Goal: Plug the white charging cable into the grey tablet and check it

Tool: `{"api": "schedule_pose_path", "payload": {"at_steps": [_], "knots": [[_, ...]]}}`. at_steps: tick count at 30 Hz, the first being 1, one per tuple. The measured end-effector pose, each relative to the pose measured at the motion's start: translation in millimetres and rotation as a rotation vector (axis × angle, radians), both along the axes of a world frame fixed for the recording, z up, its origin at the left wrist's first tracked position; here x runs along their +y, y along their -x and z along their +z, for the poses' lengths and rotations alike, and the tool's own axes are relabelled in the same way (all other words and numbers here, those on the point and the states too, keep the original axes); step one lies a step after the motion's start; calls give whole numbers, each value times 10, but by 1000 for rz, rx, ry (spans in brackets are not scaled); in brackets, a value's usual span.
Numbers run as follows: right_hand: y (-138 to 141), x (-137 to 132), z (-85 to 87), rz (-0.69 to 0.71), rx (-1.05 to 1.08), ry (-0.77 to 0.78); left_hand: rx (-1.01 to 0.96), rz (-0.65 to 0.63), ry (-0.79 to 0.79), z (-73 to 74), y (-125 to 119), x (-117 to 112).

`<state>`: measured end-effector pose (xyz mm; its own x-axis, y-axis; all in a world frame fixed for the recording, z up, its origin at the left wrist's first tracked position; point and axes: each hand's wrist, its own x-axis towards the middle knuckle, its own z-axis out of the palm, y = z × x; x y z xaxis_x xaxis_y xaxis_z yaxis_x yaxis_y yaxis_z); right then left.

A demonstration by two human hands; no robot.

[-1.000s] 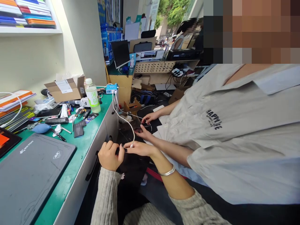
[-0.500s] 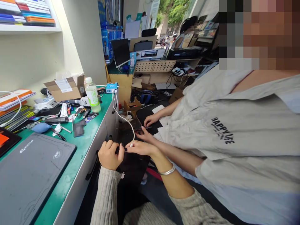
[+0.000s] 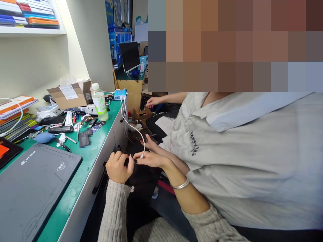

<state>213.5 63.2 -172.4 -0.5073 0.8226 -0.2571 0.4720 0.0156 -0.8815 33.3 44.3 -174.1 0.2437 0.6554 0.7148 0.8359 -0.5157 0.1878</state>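
My left hand [image 3: 118, 168] is closed, its fingers curled round a small dark object [image 3: 126, 162] that is mostly hidden by them. Against its thumb, from the right, lie the fingertips of my right hand [image 3: 152, 159]. Those fingers are pressed together at the plug end of a white charging cable [image 3: 142, 141]; what the plug goes into cannot be made out. The cable loops up to a blue charger [image 3: 121, 94] at the table corner. Below my hands is a black surface with a pale apple logo [image 3: 132, 189].
On the green table [image 3: 89, 168] at left are a grey laptop-like case [image 3: 47, 188], a drink bottle [image 3: 100, 102], a blue air blower [image 3: 44, 137], a cardboard box [image 3: 72, 95] and small tools. Close on my right, a co-worker in a grey shirt [image 3: 239, 161] holds a dark flat thing.
The co-worker has leaned forward and left, one hand reaching out over the cardboard boxes on the floor. My two hands and the cable have hardly moved.
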Motion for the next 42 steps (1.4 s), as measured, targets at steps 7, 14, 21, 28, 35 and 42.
{"api": "schedule_pose_path", "payload": {"at_steps": [7, 14, 21, 28, 35, 42], "knots": [[-40, -3, -84, 7, 40, 10, -2, 3, 6, 20, -26, -28], [-12, 21, -81, 23, 54, 20, -3, 6, -2, -6, -16, -9], [50, 28, 4, 60, 82, -9, -6, 3, -4, -22, 27, 24], [3, 62, -122, 73, 63, -23, 0, 2, -3, -25, 19, 29], [-2, 57, -113, 70, 57, -35, -3, -1, -2, -19, 33, 26], [23, 52, -75, 21, 30, -24, 6, -5, -3, -10, 39, 41]]}}
